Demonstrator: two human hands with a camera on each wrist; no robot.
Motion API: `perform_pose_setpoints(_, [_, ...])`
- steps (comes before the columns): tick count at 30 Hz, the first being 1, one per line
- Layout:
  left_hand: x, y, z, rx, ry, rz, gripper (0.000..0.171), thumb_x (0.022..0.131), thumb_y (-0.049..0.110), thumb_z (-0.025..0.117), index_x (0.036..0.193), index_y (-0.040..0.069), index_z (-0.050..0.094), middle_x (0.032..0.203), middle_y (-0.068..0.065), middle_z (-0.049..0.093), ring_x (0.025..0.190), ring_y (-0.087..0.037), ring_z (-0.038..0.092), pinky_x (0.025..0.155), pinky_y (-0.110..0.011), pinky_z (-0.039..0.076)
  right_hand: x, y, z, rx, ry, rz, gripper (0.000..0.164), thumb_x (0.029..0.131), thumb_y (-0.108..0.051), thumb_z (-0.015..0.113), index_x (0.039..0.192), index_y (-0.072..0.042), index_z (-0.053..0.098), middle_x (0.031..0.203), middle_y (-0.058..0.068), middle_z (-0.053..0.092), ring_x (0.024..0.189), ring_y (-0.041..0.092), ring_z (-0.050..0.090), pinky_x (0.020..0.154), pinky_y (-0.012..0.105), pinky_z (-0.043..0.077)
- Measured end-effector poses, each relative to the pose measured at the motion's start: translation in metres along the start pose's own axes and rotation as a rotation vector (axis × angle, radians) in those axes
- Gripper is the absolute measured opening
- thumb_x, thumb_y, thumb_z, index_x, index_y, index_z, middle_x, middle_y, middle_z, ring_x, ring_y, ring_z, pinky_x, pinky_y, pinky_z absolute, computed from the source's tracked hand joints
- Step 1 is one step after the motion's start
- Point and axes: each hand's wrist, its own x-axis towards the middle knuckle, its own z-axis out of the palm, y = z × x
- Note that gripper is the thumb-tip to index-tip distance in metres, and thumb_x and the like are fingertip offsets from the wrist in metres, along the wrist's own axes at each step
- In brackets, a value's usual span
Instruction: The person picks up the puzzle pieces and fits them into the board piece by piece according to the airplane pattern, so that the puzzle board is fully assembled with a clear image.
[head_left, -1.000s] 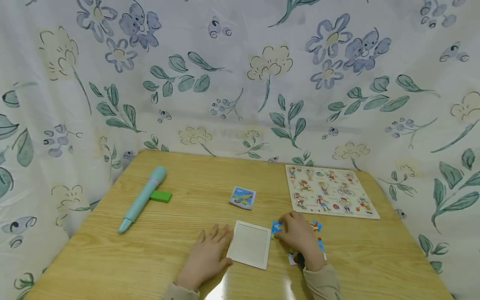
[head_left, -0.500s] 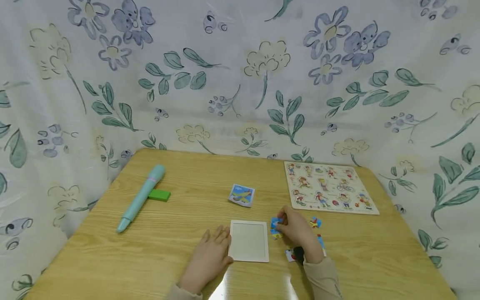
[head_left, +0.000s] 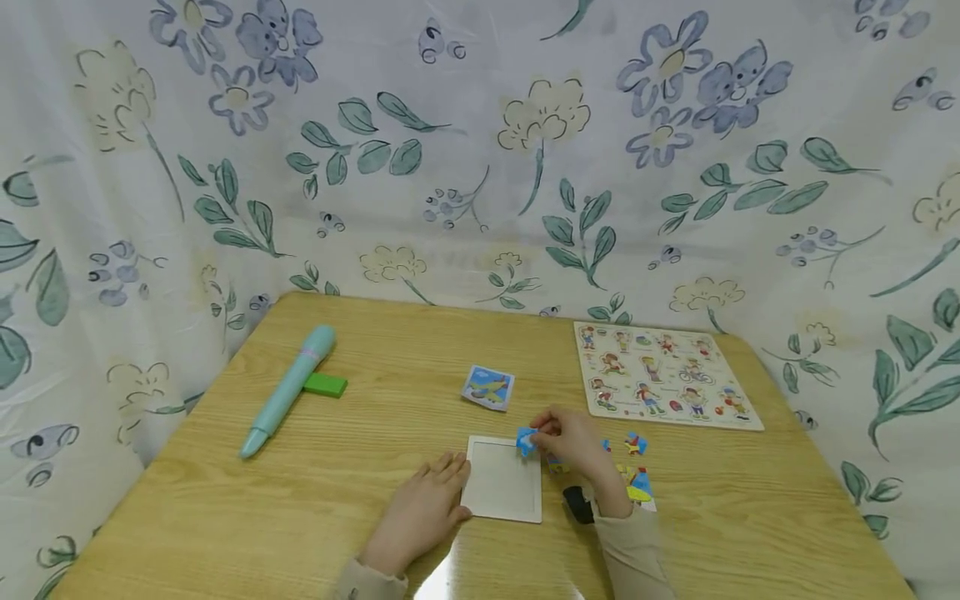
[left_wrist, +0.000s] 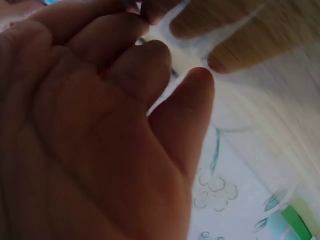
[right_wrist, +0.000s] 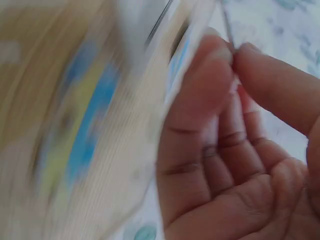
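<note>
A blue jigsaw piece (head_left: pixel 526 441) is pinched between thumb and forefinger of my right hand (head_left: pixel 576 448), over the top right corner of a white square puzzle tray (head_left: pixel 501 483). In the right wrist view the pinched piece shows only as a thin edge (right_wrist: pixel 229 25) between the fingertips. My left hand (head_left: pixel 422 510) lies beside the tray, fingers extended, with fingertips and thumb at its left rim. The left wrist view shows the palm (left_wrist: pixel 95 130) and fingers from below. Several more colourful jigsaw pieces (head_left: pixel 639 485) lie right of the tray, partly hidden by the right hand and wrist.
Behind the tray lies an airplane picture card (head_left: pixel 488 388). A wooden board with children figures (head_left: pixel 667 375) is at the back right. At left, a teal stick-shaped object (head_left: pixel 288 392) touches a green block (head_left: pixel 326 384). A floral curtain (head_left: pixel 450 167) hangs behind the table.
My right hand has picked up a blue jigsaw piece from beside the tray and carried it left over the tray's corner. The left hand stays at the tray's left rim.
</note>
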Motion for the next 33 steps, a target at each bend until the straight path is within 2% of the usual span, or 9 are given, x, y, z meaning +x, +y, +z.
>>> perform_pose_setpoints(4, [-0.002,0.003,-0.002,0.002,-0.009,-0.014,0.061,0.084,0.031,0.071,0.135,0.000,0.055,0.142,-0.014,0.054,0.131,-0.031,0.052,0.105,-0.048,0.048,0.007,-0.015,0.025,0.075,-0.105,0.011,0.008,0.087,-0.001,0.066,0.094,0.002,0.064,0.073,0.007,0.064,0.058,0.012,0.059,0.051,0.022,0.050])
perform_pose_setpoints(7, [-0.004,0.004,-0.002,0.005,-0.016,-0.016,0.060,0.084,0.029,0.072,0.133,0.000,0.056,0.141,-0.013,0.055,0.130,-0.030,0.053,0.104,-0.047,0.049,0.011,-0.021,0.042,0.064,-0.137,0.039,0.007,0.086,-0.003,0.066,0.091,0.001,0.063,0.069,0.005,0.062,0.056,0.009,0.057,0.049,0.019,0.048])
perform_pose_setpoints(11, [-0.004,0.005,-0.001,0.025,-0.005,-0.007,0.059,0.084,0.030,0.071,0.133,0.000,0.056,0.140,-0.013,0.056,0.130,-0.029,0.053,0.104,-0.046,0.049,0.012,-0.027,0.055,0.025,-0.120,0.049,0.006,0.084,-0.004,0.067,0.086,-0.001,0.062,0.066,0.004,0.061,0.052,0.009,0.055,0.044,0.016,0.045])
perform_pose_setpoints(18, [-0.003,0.003,0.001,0.004,-0.009,-0.027,0.072,0.082,0.037,0.073,0.135,-0.006,0.051,0.144,-0.021,0.050,0.133,-0.033,0.049,0.107,-0.047,0.046,0.014,-0.038,0.065,0.020,-0.140,0.016,0.006,0.084,-0.003,0.066,0.086,-0.001,0.061,0.066,0.002,0.061,0.051,0.008,0.055,0.044,0.017,0.043])
perform_pose_setpoints(23, [-0.001,0.003,0.000,-0.011,-0.014,-0.033,0.073,0.081,0.039,0.073,0.134,-0.007,0.052,0.145,-0.021,0.048,0.134,-0.033,0.048,0.107,-0.048,0.045,0.013,-0.040,0.069,0.029,-0.086,0.017,0.005,0.085,-0.001,0.065,0.085,0.000,0.059,0.064,0.002,0.057,0.050,0.007,0.051,0.044,0.015,0.041])
perform_pose_setpoints(29, [-0.002,0.003,-0.002,-0.030,-0.015,-0.032,0.073,0.081,0.038,0.073,0.134,-0.007,0.053,0.145,-0.021,0.048,0.133,-0.034,0.049,0.107,-0.049,0.046,0.013,-0.038,0.075,-0.033,-0.002,0.004,0.011,0.081,-0.002,0.069,0.078,-0.002,0.059,0.062,0.000,0.055,0.050,0.007,0.049,0.043,0.015,0.039])
perform_pose_setpoints(33, [-0.003,0.002,-0.003,-0.037,-0.026,-0.036,0.073,0.081,0.038,0.073,0.134,-0.007,0.052,0.145,-0.021,0.048,0.134,-0.034,0.049,0.108,-0.049,0.045,0.013,-0.036,0.075,-0.050,-0.015,0.011,0.016,0.082,-0.010,0.073,0.078,-0.004,0.059,0.064,-0.001,0.053,0.053,0.008,0.047,0.045,0.017,0.037])
